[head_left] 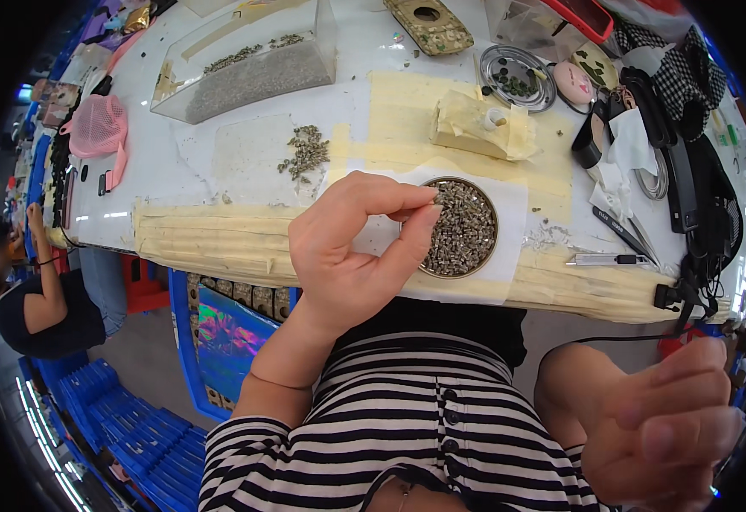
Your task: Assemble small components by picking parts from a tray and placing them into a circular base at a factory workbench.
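Small metal pieces (pixel 465 235) fill a round dish (pixel 496 230) close to the table's front edge. Over the dish's left side, my left hand (pixel 347 252) pinches with thumb and index fingertip together; whatever is between the tips is too small to make out. My right hand (pixel 667 418) is raised off the table at the lower right, its fingers curled in and a little blurred. What it holds, if anything, is hidden. White paper (pixel 514 192) lies under the dish. A loose heap of similar small pieces (pixel 306 154) lies beyond my left hand.
Behind stand a clear box of small pieces (pixel 258 81), a tape-covered block (pixel 480 126) and a camouflage-patterned model part (pixel 431 24). A clear round dish (pixel 518 77) holds dark green pieces. At right lie a utility knife (pixel 608 259), tweezers (pixel 625 232) and black straps (pixel 680 183). Another person (pixel 57 307) sits at left.
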A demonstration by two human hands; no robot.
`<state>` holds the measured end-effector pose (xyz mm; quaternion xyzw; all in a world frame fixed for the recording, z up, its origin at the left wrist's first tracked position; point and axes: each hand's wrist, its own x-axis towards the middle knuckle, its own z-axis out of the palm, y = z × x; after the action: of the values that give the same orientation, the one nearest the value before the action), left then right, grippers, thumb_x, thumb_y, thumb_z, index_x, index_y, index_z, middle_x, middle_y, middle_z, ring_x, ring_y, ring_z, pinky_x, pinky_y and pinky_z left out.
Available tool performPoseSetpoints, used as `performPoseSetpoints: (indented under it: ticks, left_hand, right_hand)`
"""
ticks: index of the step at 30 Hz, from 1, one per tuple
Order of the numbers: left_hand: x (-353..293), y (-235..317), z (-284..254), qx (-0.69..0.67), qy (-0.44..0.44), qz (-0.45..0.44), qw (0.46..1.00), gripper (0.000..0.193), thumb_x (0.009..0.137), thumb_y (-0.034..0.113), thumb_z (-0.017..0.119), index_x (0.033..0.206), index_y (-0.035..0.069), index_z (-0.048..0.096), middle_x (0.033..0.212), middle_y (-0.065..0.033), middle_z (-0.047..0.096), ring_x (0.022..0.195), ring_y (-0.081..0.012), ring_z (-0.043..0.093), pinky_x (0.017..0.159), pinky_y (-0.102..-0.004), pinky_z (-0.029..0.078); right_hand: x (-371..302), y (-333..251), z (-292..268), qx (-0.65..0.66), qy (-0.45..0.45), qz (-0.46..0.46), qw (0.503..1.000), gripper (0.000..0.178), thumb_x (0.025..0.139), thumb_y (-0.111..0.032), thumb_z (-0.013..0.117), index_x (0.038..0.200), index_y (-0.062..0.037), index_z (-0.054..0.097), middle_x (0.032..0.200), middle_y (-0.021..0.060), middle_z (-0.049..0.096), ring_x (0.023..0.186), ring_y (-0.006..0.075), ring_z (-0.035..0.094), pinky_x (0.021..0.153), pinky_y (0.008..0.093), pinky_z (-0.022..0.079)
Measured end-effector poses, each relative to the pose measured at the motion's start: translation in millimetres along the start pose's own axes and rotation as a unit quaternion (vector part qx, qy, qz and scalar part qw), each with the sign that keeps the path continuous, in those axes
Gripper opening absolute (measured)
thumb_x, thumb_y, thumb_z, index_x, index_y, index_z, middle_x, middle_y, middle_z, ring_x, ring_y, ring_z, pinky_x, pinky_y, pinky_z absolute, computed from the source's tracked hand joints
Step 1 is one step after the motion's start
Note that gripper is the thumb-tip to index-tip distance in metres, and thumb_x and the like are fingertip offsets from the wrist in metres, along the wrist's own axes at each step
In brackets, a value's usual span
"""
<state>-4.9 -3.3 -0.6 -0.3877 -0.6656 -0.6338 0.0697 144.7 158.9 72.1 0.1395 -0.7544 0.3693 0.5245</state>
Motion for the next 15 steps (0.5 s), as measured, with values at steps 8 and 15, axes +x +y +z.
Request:
performPoseSetpoints:
  ticks: [8, 15]
  left_hand:
    - [-7, -6, 3, -0.015, 0.022, -0.004, 1.0, 0.014, 0.078, -0.006, 0.074, 0.091, -0.003, 0.07, 0.081, -0.0091, 0.069, 0.07, -0.0145, 0.065, 0.066, -0.0247, 0.05]
    - [-5, -5, 1, -0.007, 0.025, 0.003, 1.0, 0.014, 0.077, -0.006, 0.074, 0.09, -0.003, 0.07, 0.08, -0.0093, 0.069, 0.07, -0.0153, 0.066, 0.065, -0.025, 0.051]
  right_hand:
    - [21, -14, -46, 0.051, -0.005, -0.086, 0.995, 0.003, 0.084, -0.009, 0.057, 0.082, -0.0073, 0.056, 0.067, 0.0032, 0.052, 0.056, 0.0147, 0.045, 0.055, 0.0245, 0.031]
    - [31, -21, -65, 0.101, -0.021, -0.089, 0.991, 0.017, 0.087, -0.016, 0.051, 0.073, -0.009, 0.048, 0.059, 0.0015, 0.046, 0.048, 0.0117, 0.04, 0.051, 0.0217, 0.026]
